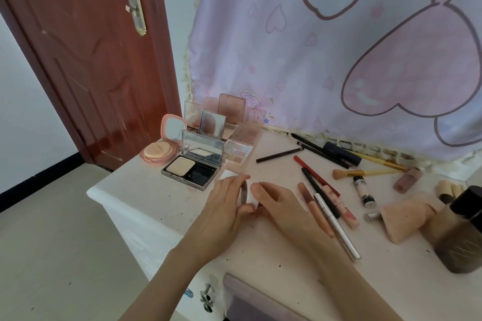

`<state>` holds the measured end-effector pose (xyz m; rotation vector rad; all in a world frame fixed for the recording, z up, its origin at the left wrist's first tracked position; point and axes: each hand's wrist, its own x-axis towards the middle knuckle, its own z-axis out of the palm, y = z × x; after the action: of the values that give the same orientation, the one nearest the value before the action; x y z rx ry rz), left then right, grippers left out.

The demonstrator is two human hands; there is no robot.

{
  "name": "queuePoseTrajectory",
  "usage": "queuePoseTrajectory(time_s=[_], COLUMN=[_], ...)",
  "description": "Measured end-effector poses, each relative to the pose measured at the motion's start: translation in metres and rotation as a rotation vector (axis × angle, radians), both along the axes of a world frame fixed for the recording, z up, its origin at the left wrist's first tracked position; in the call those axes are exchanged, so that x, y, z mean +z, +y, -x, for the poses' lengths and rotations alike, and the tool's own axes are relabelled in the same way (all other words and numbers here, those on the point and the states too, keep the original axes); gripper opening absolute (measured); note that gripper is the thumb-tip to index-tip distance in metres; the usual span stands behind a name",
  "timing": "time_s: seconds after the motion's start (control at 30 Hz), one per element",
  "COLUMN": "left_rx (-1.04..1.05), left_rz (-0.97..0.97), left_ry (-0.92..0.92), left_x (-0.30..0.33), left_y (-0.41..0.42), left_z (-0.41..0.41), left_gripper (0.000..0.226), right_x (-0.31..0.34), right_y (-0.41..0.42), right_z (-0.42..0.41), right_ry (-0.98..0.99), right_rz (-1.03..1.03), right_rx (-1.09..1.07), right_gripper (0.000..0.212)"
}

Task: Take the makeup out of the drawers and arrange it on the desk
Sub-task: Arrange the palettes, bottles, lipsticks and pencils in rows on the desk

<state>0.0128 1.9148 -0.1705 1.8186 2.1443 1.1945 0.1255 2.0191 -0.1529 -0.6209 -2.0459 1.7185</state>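
Both hands on small white compact (251, 194), near middle of desk (146, 198), toward front edge. Left hand (224, 206) pinching left side, fingers curled over top; right hand (280, 206) closed on right side, thumb on lid. Looks like light, stiff plastic shell, smooth, probably slippery; hinge and pressed powder inside likely fragile. Best to hold by flat sides, not by lid edge. Open compacts grouped at back left corner; pencils and brushes (349, 173) spread along right part.
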Motion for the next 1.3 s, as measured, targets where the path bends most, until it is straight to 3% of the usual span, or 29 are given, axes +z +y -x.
queuePoseTrajectory(time_s=[0.1,0.23,0.3,0.4,0.57,0.77,0.9,1.07,1.17,1.3], left_rx=[0.028,0.01,-0.026,-0.025,0.03,-0.021,-0.034,0.097,0.205,0.331], left_rz=[0.005,-0.052,-0.075,-0.135,-0.157,-0.142,-0.151,-0.171,-0.21,-0.169], left_ry=[-0.02,-0.005,0.017,0.1,-0.05,-0.056,-0.047,-0.224,-0.314,-0.27], left_x=[0.003,0.005,0.006,0.005,0.006,0.006,0.006,0.01,0.012,0.003], left_y=[0.0,-0.003,-0.005,-0.006,-0.009,-0.008,-0.008,-0.01,-0.013,-0.029], left_z=[0.0,-0.002,-0.003,-0.003,0.0,-0.002,0.001,0.001,0.001,0.009], left_gripper=[0.059,0.065,0.069,0.065,0.054,0.069,0.062,0.053,0.054,0.05], right_x=[0.001,0.001,-0.001,-0.003,-0.004,-0.001,-0.001,-0.001,-0.002,-0.003], right_y=[0.002,-0.001,0.001,0.003,0.002,0.003,0.003,0.005,0.005,0.005], right_z=[-0.001,0.001,0.003,0.006,0.008,0.004,0.004,0.002,0.001,0.001], right_ry=[0.005,0.083,0.1,0.057,-0.021,-0.002,-0.008,-0.019,0.066,0.044], right_rz=[0.038,0.173,0.209,0.184,0.07,0.072,0.057,0.038,0.128,0.04], right_rx=[-0.004,-0.007,-0.005,-0.032,-0.064,0.004,-0.023,-0.01,-0.026,-0.067], right_gripper=[0.022,0.054,0.059,0.059,0.056,0.045,0.046,0.034,0.019,0.032])
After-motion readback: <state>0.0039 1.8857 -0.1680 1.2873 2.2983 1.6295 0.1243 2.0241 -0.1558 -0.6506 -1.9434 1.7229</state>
